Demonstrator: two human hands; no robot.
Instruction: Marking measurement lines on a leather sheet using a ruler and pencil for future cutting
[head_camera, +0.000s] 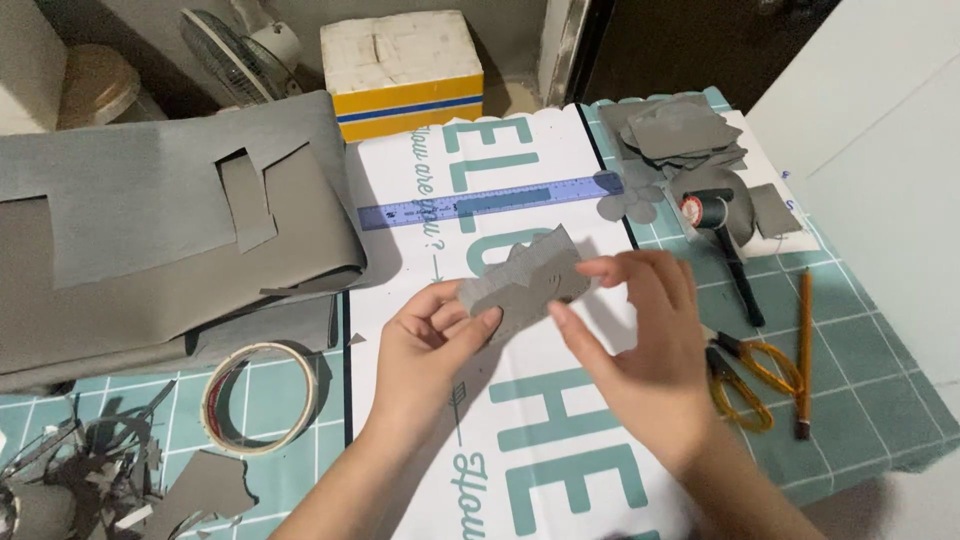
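While pinched, grey cutout (525, 282) (jagged-topped), between both grips

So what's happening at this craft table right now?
A person holds a small grey card cut-out with a jagged top edge between the left hand and right hand, above a white mat with teal lettering. Yellow-handled scissors, a pencil and a roll of tape lie unused nearby.

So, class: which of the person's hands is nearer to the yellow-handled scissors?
The right. The right hand lies just left of the yellow-handled scissors, nearly touching them, while the left hand sits farther left, across the grey cut piece both hands hold.
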